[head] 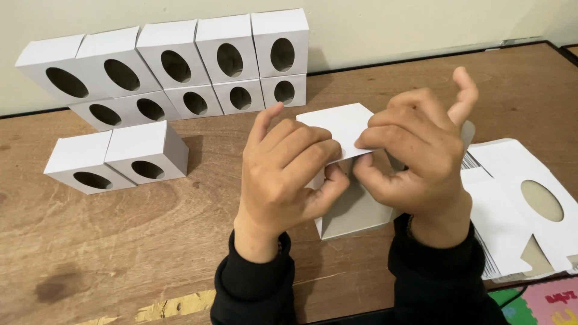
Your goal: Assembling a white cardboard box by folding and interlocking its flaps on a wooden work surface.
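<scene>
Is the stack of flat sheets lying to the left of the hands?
No, the flat sheets lie right of the right hand; folded boxes stand left.

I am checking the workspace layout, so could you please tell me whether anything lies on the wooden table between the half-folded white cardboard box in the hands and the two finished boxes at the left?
Nothing visible does. The left hand and right hand both grip the half-folded white cardboard box, and the brown wooden table shows bare between it and the two finished white boxes with oval holes.

Half-folded white cardboard box [343, 129], grey inside, above the table
</scene>
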